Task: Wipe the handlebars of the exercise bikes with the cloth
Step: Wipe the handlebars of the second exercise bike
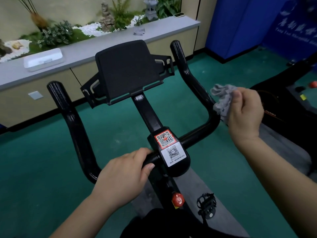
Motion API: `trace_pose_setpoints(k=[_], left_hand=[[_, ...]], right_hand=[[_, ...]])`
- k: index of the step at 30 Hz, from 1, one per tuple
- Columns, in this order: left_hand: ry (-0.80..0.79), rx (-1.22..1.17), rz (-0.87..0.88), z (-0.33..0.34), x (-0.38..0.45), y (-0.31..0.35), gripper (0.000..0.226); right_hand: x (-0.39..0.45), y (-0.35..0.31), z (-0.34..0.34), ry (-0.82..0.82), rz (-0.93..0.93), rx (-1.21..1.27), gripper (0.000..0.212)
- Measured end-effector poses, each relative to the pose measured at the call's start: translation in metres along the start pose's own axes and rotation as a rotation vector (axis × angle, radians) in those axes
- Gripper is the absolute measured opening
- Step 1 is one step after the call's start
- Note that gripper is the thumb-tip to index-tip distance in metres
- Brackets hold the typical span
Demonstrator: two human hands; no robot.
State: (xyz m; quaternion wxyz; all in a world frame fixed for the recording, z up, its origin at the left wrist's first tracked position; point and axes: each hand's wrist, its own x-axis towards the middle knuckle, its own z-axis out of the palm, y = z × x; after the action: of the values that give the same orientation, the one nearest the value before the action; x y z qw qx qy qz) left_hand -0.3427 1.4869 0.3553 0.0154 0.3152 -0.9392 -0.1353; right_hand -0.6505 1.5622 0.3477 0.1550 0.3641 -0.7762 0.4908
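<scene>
Currently my left hand [123, 170] is wrapped around the handlebars [199, 133] on the crossbar, just left of the centre clamp with its 2 QR stickers [169, 147], thumb under, fingers over the top. My right hand [245, 110] is off the bar at 3 o'clock, closed on the grey cloth [223, 98], which is bunched and sticking out toward 10 o'clock from the fist. Cloth sits just beside the right bend of the bar; I can't tell if it touches. Black tablet holder [128, 71] stands at 12 o'clock above the stem. Red knob [178, 199] at 6 o'clock on the frame, pedal [205, 203] just to its right. Grey ledge [106, 47] with plants runs across 11 o'clock, another folded cloth [139, 30] lying on it. Green floor [34, 160] all round.
</scene>
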Motion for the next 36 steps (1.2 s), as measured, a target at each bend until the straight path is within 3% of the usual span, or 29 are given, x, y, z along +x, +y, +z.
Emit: trace_pose_setpoints(k=[3,5,7,10,13,16,22,26,32,36], left_hand=[[-0.004,0.003,0.016,0.000,0.001,0.000,0.032],[-0.012,0.005,0.024,0.001,0.000,-0.001,0.032],[-0.005,0.016,0.036,0.002,0.000,-0.001,0.037],[-0.008,0.048,0.046,0.004,0.001,-0.001,0.048],[0.003,0.051,0.061,0.006,0.003,-0.002,0.046],[0.003,0.040,0.059,0.005,0.002,-0.004,0.041],[-0.001,0.010,0.058,0.004,0.000,-0.006,0.041],[0.010,-0.008,0.060,0.004,0.001,-0.006,0.032],[0.015,-0.013,0.065,0.004,0.004,-0.001,0.028],[0.001,0.020,0.065,0.004,0.003,-0.002,0.038]], right_hand=[[-0.015,-0.006,0.000,-0.071,0.253,0.017,0.029],[-0.036,-0.010,0.007,-0.257,0.388,-0.010,0.030],[-0.050,-0.020,0.012,-0.402,0.490,-0.087,0.045],[-0.029,-0.023,0.022,-0.460,0.500,-0.187,0.052],[0.016,-0.013,0.037,-0.583,0.369,-0.253,0.043],[0.039,-0.010,0.046,-0.694,0.259,-0.268,0.050],[0.014,-0.014,0.012,-0.676,0.293,-0.284,0.057],[-0.005,-0.013,-0.017,-0.673,0.303,-0.316,0.044],[0.021,-0.002,0.029,-0.681,0.366,-0.365,0.059],[0.051,-0.016,0.066,-0.644,0.265,-0.365,0.058]])
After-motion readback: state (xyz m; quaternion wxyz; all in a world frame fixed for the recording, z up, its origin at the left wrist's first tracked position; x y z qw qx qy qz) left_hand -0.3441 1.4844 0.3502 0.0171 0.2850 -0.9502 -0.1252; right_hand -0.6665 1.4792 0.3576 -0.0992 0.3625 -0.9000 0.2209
